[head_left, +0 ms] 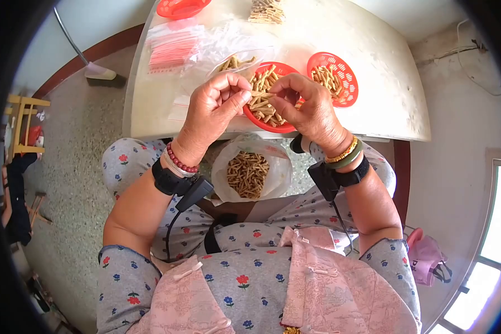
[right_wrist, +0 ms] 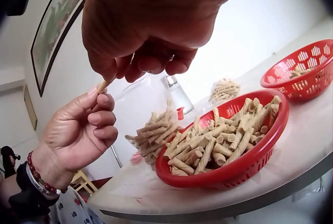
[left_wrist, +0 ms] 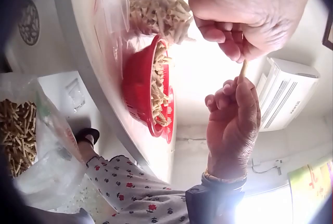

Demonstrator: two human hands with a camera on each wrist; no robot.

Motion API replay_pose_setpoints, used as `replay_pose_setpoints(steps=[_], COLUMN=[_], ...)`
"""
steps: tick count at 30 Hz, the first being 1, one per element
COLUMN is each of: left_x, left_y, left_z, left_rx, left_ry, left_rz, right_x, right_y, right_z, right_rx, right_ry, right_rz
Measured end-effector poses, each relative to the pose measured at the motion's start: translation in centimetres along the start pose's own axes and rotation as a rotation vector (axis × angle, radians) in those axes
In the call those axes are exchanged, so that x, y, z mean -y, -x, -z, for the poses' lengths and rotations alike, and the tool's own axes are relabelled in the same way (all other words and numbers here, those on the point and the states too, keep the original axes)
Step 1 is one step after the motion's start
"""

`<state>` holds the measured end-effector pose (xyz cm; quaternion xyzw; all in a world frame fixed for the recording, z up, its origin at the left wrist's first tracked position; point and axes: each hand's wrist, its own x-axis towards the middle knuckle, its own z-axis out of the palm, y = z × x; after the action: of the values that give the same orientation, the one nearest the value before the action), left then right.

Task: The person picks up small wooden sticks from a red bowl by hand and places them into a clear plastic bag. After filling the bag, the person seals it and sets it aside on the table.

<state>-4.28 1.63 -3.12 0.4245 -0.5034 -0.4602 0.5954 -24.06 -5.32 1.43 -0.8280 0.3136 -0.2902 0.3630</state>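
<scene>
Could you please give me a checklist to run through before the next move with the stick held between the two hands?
1. Grip: the left hand and the right hand each pinch one end of the tan stick: ok.
2. Stick unbroken: fingertips hide most of it: cannot tell.
3. Support: the nearer red basket sits wholly on the table, close to its front edge: ok.
4. Room: the farther red basket is only thinly filled: ok.
5. Lap: the plastic bag is open, with sticks inside: ok.
</scene>
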Motion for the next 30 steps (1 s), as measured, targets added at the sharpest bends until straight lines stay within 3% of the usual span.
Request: replay_pose_setpoints(steps=[6, 8, 12, 14, 15, 17, 18, 20, 21, 27, 30], left_x=[-0.4, -1.0, -2.1, -2.5, -2.7, -3.2, -3.2, -3.0, -2.9, -2.9, -2.7], left_y=[0.1, 0.2, -0.1, -0.9, -1.1, -1.4, -1.3, -1.0, -1.1, -1.0, -1.0], left_z=[0.0, 0.0, 0.7, 1.9, 2.1, 2.4, 2.3, 1.7, 1.7, 2.1, 2.4], left_rx=[0.001, -0.005, -0.254, -0.279, -0.281, -0.246, -0.247, -0.212, -0.182, -0.143, -0.149], left_ry=[-0.020, -0.039, -0.308, -0.543, -0.543, -0.852, -0.854, -1.162, -1.185, -1.373, -1.388], left_rz=[-0.018, -0.034, -0.367, -0.543, -0.543, -0.672, -0.673, -0.636, -0.601, -0.439, -0.478], right_x=[-0.2, -0.3, -0.1, -0.2, 0.1, 0.9, 1.3, 2.0, 1.5, 0.7, 0.5], right_y=[-0.1, -0.4, -1.3, -1.9, -2.1, -2.8, -3.2, -3.8, -4.3, -5.8, -6.3], right_z=[-0.4, -0.6, -0.3, -0.1, -0.1, -0.3, -0.4, -0.8, -1.1, -2.4, -3.1], right_rx=[-0.011, -0.110, -0.228, -0.272, -0.271, -0.261, -0.261, -0.214, -0.228, -0.159, -0.132], right_ry=[-0.128, -0.257, -0.174, 0.017, 0.017, 0.143, 0.142, 0.239, 0.296, 0.437, 0.435], right_rz=[-0.062, -0.059, -0.043, 0.018, 0.019, 0.073, 0.076, 0.128, 0.243, 0.276, 0.288])
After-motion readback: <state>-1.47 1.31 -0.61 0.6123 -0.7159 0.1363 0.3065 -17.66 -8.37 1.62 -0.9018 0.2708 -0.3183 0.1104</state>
